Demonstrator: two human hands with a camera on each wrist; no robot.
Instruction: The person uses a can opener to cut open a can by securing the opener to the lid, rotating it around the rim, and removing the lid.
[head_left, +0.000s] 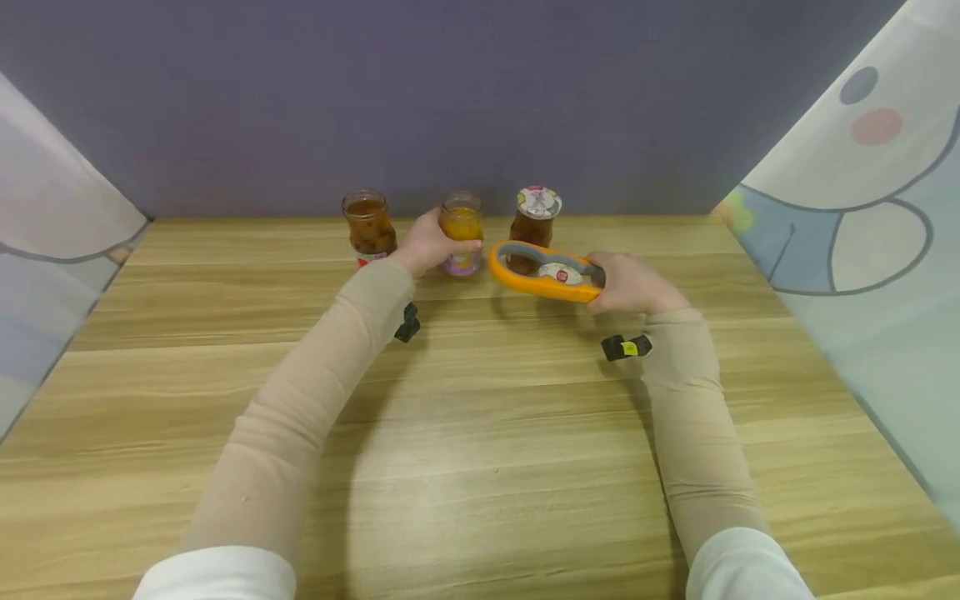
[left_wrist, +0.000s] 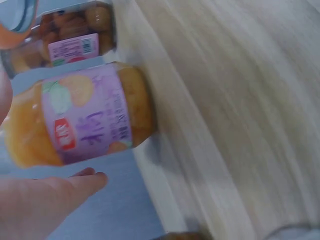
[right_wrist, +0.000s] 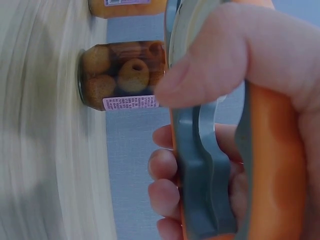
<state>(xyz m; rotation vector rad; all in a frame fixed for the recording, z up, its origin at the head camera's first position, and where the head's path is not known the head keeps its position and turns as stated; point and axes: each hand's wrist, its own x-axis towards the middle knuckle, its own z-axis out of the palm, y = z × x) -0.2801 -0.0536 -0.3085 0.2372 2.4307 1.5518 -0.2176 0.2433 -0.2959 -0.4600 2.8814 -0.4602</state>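
My left hand (head_left: 431, 243) is spread around an uncapped glass jar of orange fruit (head_left: 461, 223). In the left wrist view its fingers (left_wrist: 75, 192) stand slightly apart from the jar's purple label. My right hand (head_left: 630, 282) grips an orange and grey jar opener (head_left: 543, 286), its thumb (right_wrist: 182, 80) over the near side. A white printed lid (head_left: 561, 273) sits within the opener's loop. Behind the opener stands a jar of brown fruit (head_left: 534, 229) with its patterned lid (head_left: 538, 202) on; the opener overlaps its lower part in the head view.
Left of the orange jar stands another uncapped jar of brown fruit (head_left: 367, 229), partly hidden by my left hand. The jars stand along the back edge of the wooden table (head_left: 465, 450), against a grey-blue panel (head_left: 450, 100). Printed cloth walls (head_left: 885, 275) flank both sides.
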